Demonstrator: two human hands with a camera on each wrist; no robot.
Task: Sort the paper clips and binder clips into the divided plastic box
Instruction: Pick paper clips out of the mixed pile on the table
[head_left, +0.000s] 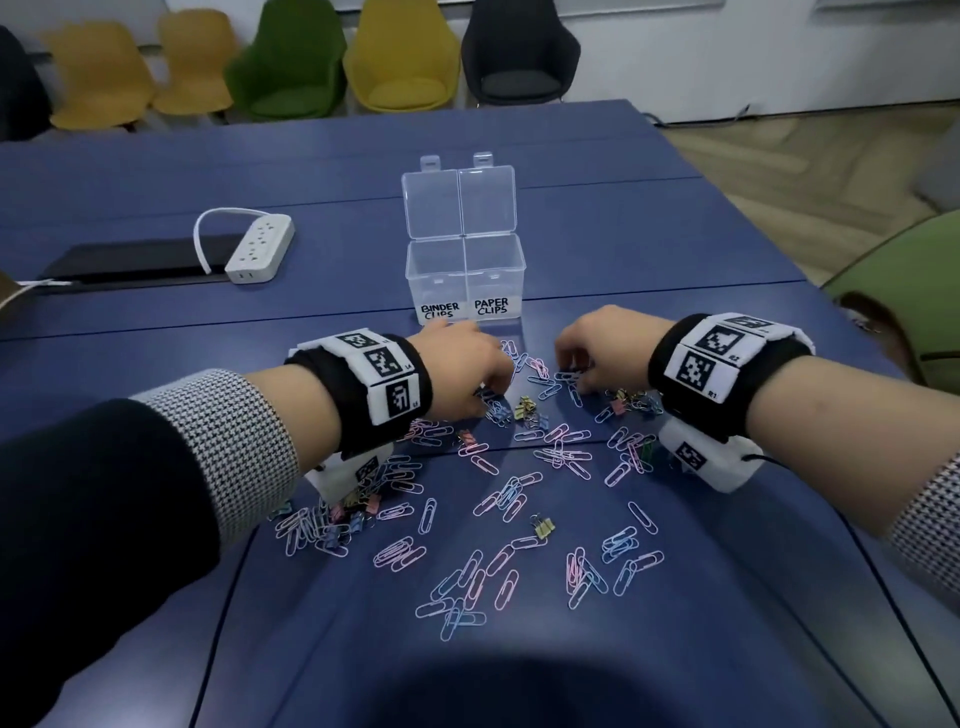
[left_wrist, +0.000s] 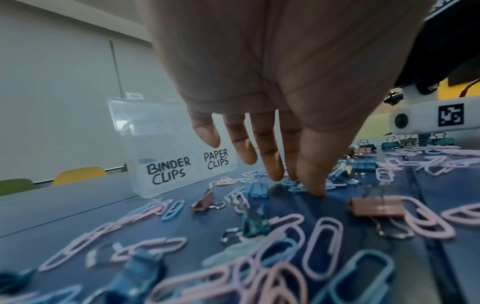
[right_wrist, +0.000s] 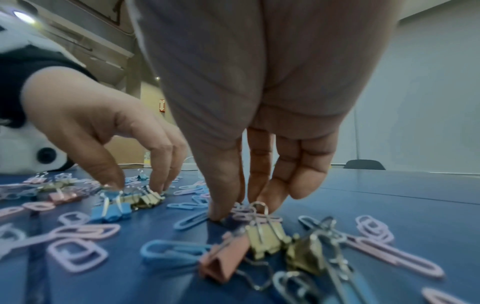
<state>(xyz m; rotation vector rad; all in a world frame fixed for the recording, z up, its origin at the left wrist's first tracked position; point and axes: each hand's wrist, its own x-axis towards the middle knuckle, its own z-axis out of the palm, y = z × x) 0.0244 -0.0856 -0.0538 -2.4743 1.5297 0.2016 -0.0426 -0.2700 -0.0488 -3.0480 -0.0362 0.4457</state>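
Observation:
A clear divided box (head_left: 465, 280) stands open on the blue table, its left cell labelled BINDER CLIPS and its right cell PAPER CLIPS (left_wrist: 166, 144). Pink and blue paper clips (head_left: 498, 501) and small binder clips (head_left: 524, 408) lie scattered in front of it. My left hand (head_left: 488, 395) reaches down with thumb and fingers spread either side of a blue binder clip (right_wrist: 111, 211) and gold ones (right_wrist: 148, 200); the thumb tip (left_wrist: 315, 192) touches the table. My right hand (right_wrist: 240, 211) pinches pink paper clips between thumb and forefinger, just behind a gold binder clip (right_wrist: 265, 236).
A white power strip (head_left: 260, 249) and a black cable tray (head_left: 135, 260) sit at the back left. Yellow, green and dark chairs (head_left: 400, 57) line the far wall; a green chair (head_left: 904, 260) stands by the table's right edge. More clips lie near me (head_left: 467, 587).

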